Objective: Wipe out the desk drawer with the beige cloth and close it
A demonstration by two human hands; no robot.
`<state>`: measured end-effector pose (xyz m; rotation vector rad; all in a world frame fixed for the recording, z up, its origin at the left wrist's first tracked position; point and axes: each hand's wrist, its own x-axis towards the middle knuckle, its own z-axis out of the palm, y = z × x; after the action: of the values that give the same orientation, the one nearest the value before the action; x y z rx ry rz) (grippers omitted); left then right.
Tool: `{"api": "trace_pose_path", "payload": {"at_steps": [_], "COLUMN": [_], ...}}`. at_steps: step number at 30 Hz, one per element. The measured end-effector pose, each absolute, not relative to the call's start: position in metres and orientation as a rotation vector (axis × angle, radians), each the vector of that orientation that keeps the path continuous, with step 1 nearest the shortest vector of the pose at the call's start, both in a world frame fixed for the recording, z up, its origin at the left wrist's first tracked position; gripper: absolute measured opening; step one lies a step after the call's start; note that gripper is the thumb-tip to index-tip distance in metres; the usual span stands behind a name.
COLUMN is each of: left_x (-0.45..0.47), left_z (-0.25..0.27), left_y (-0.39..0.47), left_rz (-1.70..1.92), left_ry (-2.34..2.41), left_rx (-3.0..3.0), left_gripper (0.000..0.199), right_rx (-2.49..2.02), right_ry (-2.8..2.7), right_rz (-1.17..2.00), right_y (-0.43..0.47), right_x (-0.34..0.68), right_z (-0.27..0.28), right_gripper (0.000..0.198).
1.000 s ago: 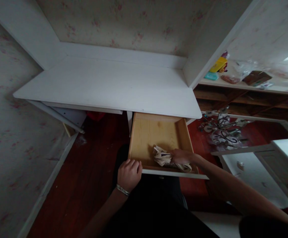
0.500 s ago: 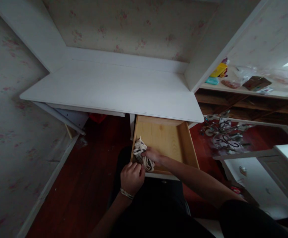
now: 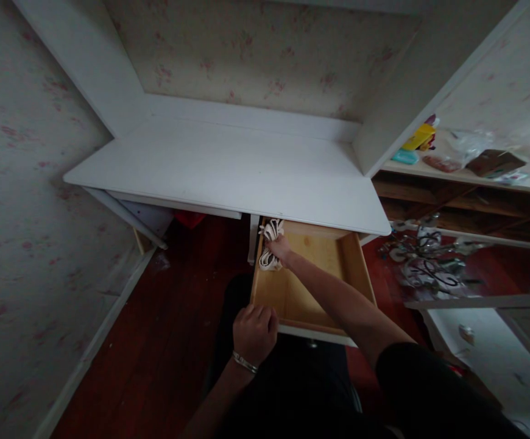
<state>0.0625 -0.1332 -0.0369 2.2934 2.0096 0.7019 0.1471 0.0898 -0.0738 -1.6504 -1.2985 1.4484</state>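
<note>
An open wooden drawer (image 3: 313, 299) juts out from under the white desk (image 3: 228, 164), its bare wood bottom showing. Inside it, along the left side towards the back, my right hand (image 3: 279, 249) is closed on a crumpled cream-and-dark striped cloth (image 3: 272, 230), pressing it against the drawer. Part of the cloth bulges out below the fingers. My left hand (image 3: 256, 332), with a bracelet at the wrist, is curled over the drawer's front left corner; its fingertips are hidden.
Right of the desk, a long shelf unit (image 3: 429, 183) carries a yellow item (image 3: 418, 136), plastic bags and a cardboard box (image 3: 496, 163). A chandelier (image 3: 429, 250) lies on the red floor below it. White drawers (image 3: 470, 347) stand at lower right. Floral wallpaper (image 3: 31, 213) covers the left wall.
My right hand has slid the cloth from the drawer's front left corner along the left side towards the back. My left hand stays at the front corner. The view has shifted slightly.
</note>
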Motion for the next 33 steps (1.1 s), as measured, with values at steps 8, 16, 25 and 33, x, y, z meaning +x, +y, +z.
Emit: {"api": "trace_pose_path", "payload": {"at_steps": [8, 16, 25, 33], "left_x": [0.061, 0.063, 0.063, 0.063], "left_z": [-0.036, -0.036, -0.035, -0.033], "left_y": [-0.131, -0.131, -0.128, -0.127], "left_rz": [0.705, 0.698, 0.689, 0.678], "left_ry": [1.982, 2.009, 2.009, 1.985], "left_rx": [2.322, 2.284, 2.324, 2.342], "left_gripper": [0.024, 0.024, 0.025, 0.027], "right_rx": [-1.218, -1.270, -1.928, -2.161], "right_ry": [-2.567, -3.079, -2.919, -2.922], "right_rz": [0.673, 0.119, 0.052, 0.405], "right_y": [0.050, 0.093, 0.085, 0.027], "right_x": [0.199, 0.257, 0.323, 0.337], "right_z": [-0.051, -0.060, -0.052, -0.044], "right_gripper": [0.046, 0.027, 0.030, 0.038]}}
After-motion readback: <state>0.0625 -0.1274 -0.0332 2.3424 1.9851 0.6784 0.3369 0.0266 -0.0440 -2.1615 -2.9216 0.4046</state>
